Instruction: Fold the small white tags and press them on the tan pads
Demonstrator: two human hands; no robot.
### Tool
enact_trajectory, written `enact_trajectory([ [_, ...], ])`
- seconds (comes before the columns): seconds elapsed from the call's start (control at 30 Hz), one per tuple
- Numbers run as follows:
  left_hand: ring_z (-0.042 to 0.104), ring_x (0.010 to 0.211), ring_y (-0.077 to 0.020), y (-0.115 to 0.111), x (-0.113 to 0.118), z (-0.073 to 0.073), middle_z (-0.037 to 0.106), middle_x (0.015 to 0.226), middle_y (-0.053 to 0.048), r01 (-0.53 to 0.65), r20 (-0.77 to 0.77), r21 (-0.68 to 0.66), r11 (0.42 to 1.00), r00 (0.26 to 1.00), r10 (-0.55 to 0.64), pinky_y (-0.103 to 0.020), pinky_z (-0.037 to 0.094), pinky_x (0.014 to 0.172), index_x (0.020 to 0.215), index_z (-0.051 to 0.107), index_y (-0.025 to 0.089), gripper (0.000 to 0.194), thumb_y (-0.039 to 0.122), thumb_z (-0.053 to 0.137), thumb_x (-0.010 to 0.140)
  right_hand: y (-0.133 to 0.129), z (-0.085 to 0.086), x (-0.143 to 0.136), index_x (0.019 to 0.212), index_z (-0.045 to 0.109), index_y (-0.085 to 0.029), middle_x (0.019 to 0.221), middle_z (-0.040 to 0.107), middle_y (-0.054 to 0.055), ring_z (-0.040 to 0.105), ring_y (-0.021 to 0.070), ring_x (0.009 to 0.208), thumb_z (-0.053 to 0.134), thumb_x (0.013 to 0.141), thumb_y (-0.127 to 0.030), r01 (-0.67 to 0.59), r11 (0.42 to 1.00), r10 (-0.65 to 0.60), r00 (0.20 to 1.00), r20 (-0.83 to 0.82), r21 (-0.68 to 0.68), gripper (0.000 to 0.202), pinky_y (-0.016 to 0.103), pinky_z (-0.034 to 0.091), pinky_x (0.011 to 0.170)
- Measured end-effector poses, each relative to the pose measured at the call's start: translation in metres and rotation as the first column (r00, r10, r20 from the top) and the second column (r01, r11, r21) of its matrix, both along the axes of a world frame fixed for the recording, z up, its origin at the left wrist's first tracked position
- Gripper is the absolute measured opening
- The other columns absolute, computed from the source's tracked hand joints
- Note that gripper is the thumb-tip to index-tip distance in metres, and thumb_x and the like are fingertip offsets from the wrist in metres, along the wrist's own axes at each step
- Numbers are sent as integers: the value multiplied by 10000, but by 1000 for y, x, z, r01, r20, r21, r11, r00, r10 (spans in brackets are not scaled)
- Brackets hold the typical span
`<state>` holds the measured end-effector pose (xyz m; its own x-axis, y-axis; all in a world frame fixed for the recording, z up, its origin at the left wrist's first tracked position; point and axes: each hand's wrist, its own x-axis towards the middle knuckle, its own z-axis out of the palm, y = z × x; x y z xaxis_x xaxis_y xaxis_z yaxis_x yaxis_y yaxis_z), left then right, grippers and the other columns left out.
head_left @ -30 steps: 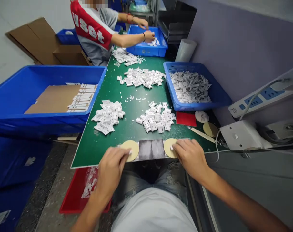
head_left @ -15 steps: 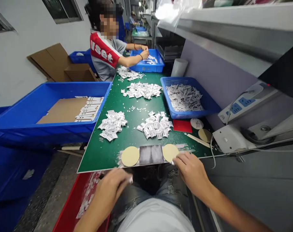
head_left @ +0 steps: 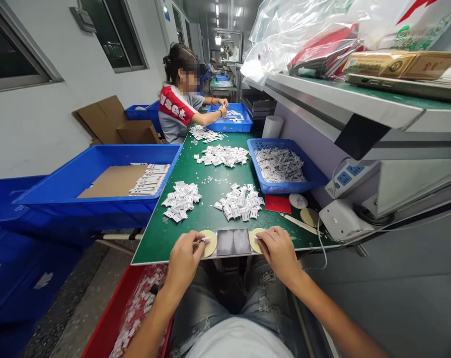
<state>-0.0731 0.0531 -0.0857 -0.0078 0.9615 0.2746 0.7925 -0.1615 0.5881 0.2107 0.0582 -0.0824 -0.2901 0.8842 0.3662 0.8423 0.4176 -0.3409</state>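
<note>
My left hand (head_left: 184,258) pinches a small white plastic piece (head_left: 203,239) over the left pale yellow disc (head_left: 211,247) at the table's front edge. In a pinch at the right yellow disc (head_left: 253,244), my right hand (head_left: 281,252) holds another small white piece (head_left: 258,238), partly covered by the fingers. Between the two discs lies a pair of dark grey rectangular pads (head_left: 233,242). Beyond my hands are two piles of small white pieces, a left pile (head_left: 181,200) and a right pile (head_left: 240,202).
A blue basket (head_left: 259,188) of white pieces stands right, near a red card (head_left: 277,204) and a cutter-like tool (head_left: 300,223). Left is a large blue bin (head_left: 80,171); below, a red bin (head_left: 110,311). Overhead right juts a shelf (head_left: 378,107). A co-worker (head_left: 177,102) sits farther back.
The left hand has risen from below the table edge to the left disc with its white piece. My right hand has shifted in over the right disc. The camera view has tilted up.
</note>
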Motion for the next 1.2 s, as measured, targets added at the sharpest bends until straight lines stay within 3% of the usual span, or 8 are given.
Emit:
enact_trajectory([
  [0.1,576,887,-245,-10,-8,-6,673,907,-63,55,-155,45,997,987,-48,-355,436,774,915,624,207,98,249,536,918,-6,7,5,926,681,-194,865,686,49,522,200,871,546,950,-156,-51,997,39,980,193,57,142,330,317,740],
  [0.23,564,924,-240,-17,-12,-13,669,977,-73,111,-225,89,990,970,-89,-363,434,799,986,637,208,133,186,518,931,-7,12,7,833,664,-183,831,658,44,495,192,806,588,910,-98,-72,995,50,953,297,66,137,328,286,701],
  [0.4,551,842,-220,-1,-7,-7,628,870,-62,80,-245,94,992,968,-55,-334,424,748,928,652,196,163,236,497,958,12,10,2,782,642,-183,777,624,45,465,191,755,574,912,-95,-43,995,13,946,325,85,171,333,250,666],
  [0.57,534,851,-217,1,-14,2,624,866,-51,191,-252,-6,982,950,-186,-321,410,746,911,652,199,148,242,517,953,13,7,5,728,612,-176,737,592,47,448,187,725,542,928,-116,-75,993,41,942,332,90,220,329,238,660],
  [0.83,552,812,-220,-2,-12,-6,637,837,-48,129,-197,19,991,973,-123,-330,411,731,872,664,218,150,239,532,940,9,4,9,725,598,-187,724,587,35,467,181,710,512,940,-112,-77,988,40,964,264,132,244,317,249,655],
  [1.07,586,820,-241,-3,-7,-4,663,813,-59,52,-20,24,998,998,-52,-376,448,787,818,699,231,186,330,569,908,4,2,5,771,642,-194,730,615,46,519,194,700,472,941,-101,-38,991,16,985,170,126,258,315,312,647],
  [1.13,603,798,-236,-11,-6,-5,670,804,-54,16,198,-55,998,980,-5,-363,480,757,852,704,228,172,384,632,856,-8,-3,9,838,670,-190,808,645,68,560,202,750,468,943,-114,-41,994,33,996,88,100,240,313,370,674],
  [1.2,596,638,-195,-24,-13,-7,670,756,-28,-14,509,-234,972,850,135,-299,488,585,964,681,229,315,445,742,744,-25,-9,17,980,696,-207,932,658,90,600,210,832,468,949,-159,-56,997,60,995,-79,45,234,310,431,719],
])
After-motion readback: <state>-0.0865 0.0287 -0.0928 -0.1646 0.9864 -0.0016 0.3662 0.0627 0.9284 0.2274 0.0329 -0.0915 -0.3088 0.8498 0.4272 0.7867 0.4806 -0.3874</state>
